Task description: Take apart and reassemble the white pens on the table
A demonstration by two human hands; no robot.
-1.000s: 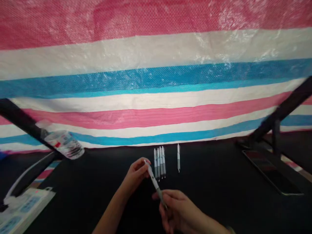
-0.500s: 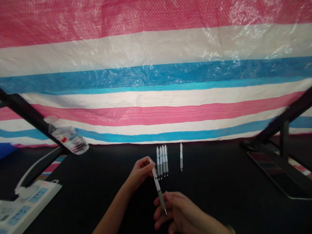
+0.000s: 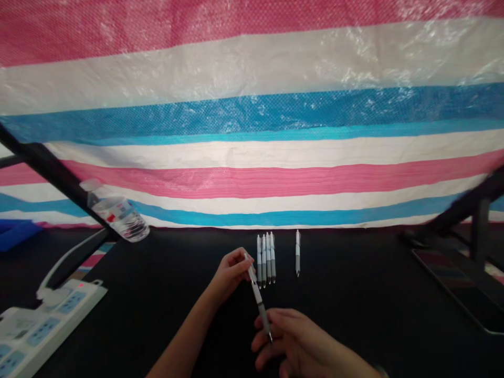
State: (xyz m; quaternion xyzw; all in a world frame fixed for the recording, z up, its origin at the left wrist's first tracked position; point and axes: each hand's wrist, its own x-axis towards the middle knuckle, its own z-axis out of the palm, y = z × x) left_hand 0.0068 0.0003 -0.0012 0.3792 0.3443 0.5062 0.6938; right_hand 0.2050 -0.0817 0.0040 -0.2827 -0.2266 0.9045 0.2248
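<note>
Head view, right hand (image 3: 301, 341) with fingers loosely parted by the lower tip of a pen (image 3: 258, 295), contact unclear, left hand (image 3: 231, 270) pinching its upper end, black bench (image 3: 354, 294) open rightward to a phone (image 3: 459, 286), four pens (image 3: 269, 258) abreast, one pen (image 3: 298, 252) apart, far edge close behind.

Looks like a little desk spot, shut in at the back by a big shiny sheet (image 3: 252, 115) with pink, white and blue stripes. Has a black table (image 3: 354, 304), slanting black bars (image 3: 59, 170) at both sides, a power strip (image 3: 59, 325) with a plug (image 3: 52, 297) in it and a red light (image 3: 81, 285), pens (image 3: 268, 257), a phone (image 3: 459, 289) and a clear bottle (image 3: 123, 218). Cannot tell home from workshop.
</note>
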